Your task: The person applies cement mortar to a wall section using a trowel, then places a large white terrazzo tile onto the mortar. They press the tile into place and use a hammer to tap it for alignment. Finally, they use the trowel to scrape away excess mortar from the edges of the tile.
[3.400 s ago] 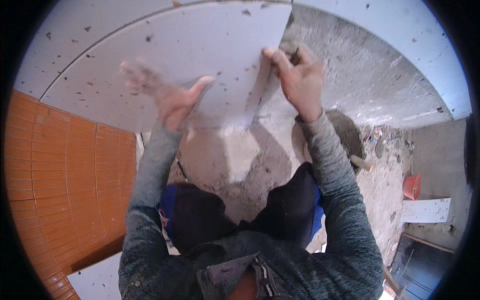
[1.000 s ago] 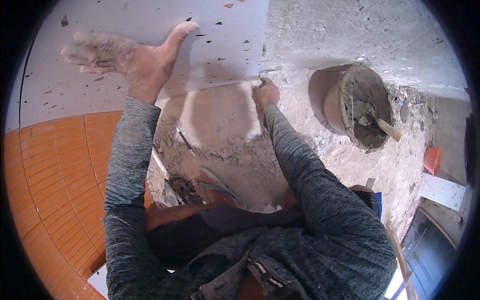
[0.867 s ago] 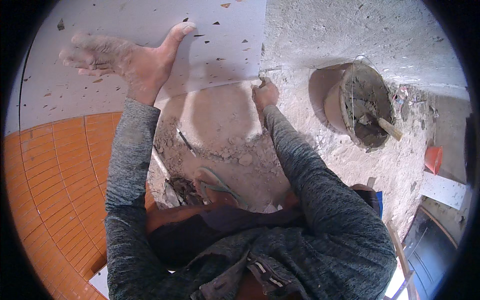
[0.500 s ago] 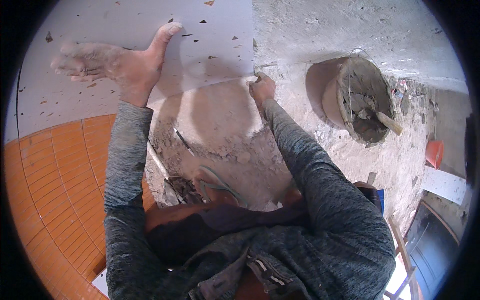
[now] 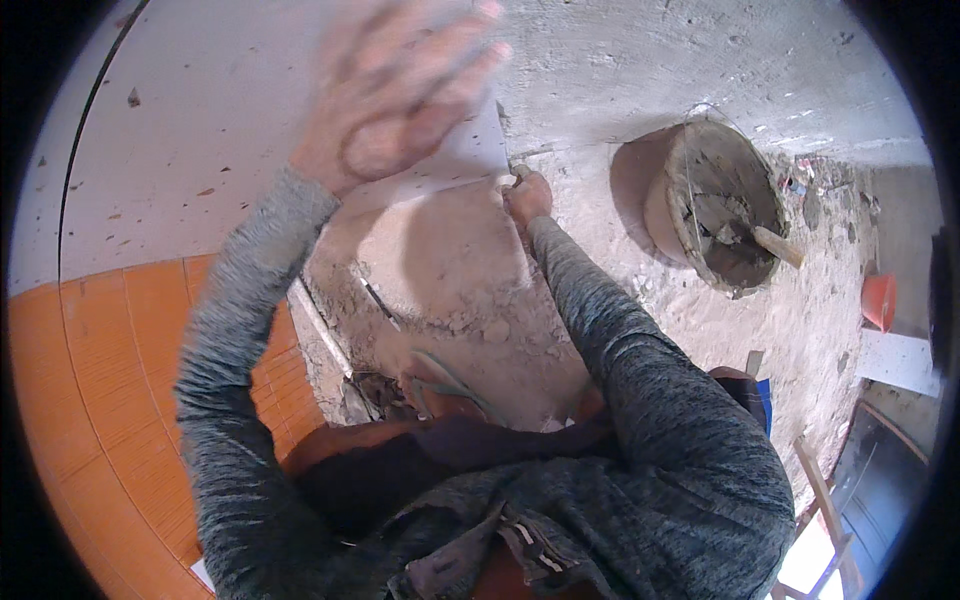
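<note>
Head view: a big white tile lies at upper left, the right hand pinching its lower corner, the left hand spread and blurred above it. It looks stiff, heavy and brittle (the glaze probably slick), best gripped by the edges.

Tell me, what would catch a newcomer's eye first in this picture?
Probably the left hand, blurred and lifted open above the big pale tile at upper left. Next, the right hand pressed at that tile's lower right corner, where it meets the bare sandy mortar bed. Two more draws: the bright orange tiles at lower left and the round mortar bucket with a tool handle sticking out, at upper right.
</note>
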Action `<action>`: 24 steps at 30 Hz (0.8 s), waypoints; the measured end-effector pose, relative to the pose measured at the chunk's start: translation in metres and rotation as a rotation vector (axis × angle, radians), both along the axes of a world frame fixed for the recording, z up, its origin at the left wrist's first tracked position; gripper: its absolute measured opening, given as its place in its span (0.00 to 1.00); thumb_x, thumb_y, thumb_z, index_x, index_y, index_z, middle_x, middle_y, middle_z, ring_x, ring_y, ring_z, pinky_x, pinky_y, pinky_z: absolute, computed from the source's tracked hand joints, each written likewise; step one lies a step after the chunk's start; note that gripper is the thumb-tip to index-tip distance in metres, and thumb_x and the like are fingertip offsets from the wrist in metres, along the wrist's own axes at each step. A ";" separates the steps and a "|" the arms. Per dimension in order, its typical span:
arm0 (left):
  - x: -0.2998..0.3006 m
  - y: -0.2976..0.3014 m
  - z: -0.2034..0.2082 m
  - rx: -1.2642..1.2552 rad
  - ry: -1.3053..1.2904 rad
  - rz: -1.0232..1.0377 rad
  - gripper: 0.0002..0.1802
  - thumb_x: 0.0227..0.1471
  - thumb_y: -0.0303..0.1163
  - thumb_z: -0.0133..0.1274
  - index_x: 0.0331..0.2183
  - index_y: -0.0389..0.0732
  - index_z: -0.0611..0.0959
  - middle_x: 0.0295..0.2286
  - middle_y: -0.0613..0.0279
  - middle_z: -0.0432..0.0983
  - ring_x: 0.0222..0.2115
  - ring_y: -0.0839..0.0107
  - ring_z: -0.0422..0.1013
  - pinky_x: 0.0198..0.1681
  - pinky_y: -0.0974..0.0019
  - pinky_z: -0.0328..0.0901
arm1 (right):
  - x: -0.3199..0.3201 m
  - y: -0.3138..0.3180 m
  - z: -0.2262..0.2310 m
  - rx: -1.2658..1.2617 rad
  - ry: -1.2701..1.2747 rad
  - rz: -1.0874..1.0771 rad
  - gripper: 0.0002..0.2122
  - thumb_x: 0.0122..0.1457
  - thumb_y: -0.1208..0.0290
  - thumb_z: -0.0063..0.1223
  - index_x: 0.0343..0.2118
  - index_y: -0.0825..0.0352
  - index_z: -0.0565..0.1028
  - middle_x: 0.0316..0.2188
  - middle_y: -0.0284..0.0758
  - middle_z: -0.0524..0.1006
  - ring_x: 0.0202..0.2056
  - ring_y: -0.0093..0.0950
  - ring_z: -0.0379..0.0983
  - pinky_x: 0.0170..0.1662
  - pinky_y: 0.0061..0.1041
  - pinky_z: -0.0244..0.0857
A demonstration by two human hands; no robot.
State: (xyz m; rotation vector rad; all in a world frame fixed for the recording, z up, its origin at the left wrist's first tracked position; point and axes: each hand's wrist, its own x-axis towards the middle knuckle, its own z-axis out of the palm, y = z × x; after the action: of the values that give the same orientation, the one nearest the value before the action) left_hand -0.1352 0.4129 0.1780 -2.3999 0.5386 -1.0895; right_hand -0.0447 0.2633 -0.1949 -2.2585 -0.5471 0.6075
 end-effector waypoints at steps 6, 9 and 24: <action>0.038 -0.026 0.020 0.143 0.515 0.031 0.09 0.46 0.35 0.57 0.33 0.46 0.83 0.39 0.68 0.74 0.47 0.70 0.67 0.57 0.57 0.54 | -0.004 -0.002 0.002 0.012 -0.041 -0.063 0.20 0.48 0.60 0.60 0.44 0.63 0.75 0.38 0.48 0.74 0.43 0.47 0.72 0.46 0.41 0.66; 0.045 -0.014 0.015 0.029 0.548 -0.053 0.09 0.44 0.35 0.57 0.31 0.44 0.82 0.38 0.66 0.74 0.46 0.68 0.67 0.55 0.57 0.56 | -0.002 -0.003 -0.022 0.061 -0.089 -0.122 0.20 0.49 0.59 0.58 0.43 0.64 0.75 0.37 0.48 0.74 0.42 0.47 0.71 0.46 0.42 0.66; 0.035 -0.008 0.034 0.249 0.501 -0.047 0.11 0.44 0.34 0.57 0.33 0.43 0.83 0.40 0.65 0.74 0.47 0.66 0.66 0.54 0.59 0.58 | -0.014 0.015 -0.009 0.120 -0.081 -0.167 0.20 0.53 0.67 0.54 0.50 0.62 0.71 0.48 0.52 0.69 0.45 0.50 0.70 0.49 0.42 0.65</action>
State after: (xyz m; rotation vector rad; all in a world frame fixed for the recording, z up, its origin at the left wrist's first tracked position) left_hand -0.1000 0.4051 0.2121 -2.4347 0.8420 -0.3932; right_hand -0.0586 0.2782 -0.2041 -2.1956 -0.4172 0.3907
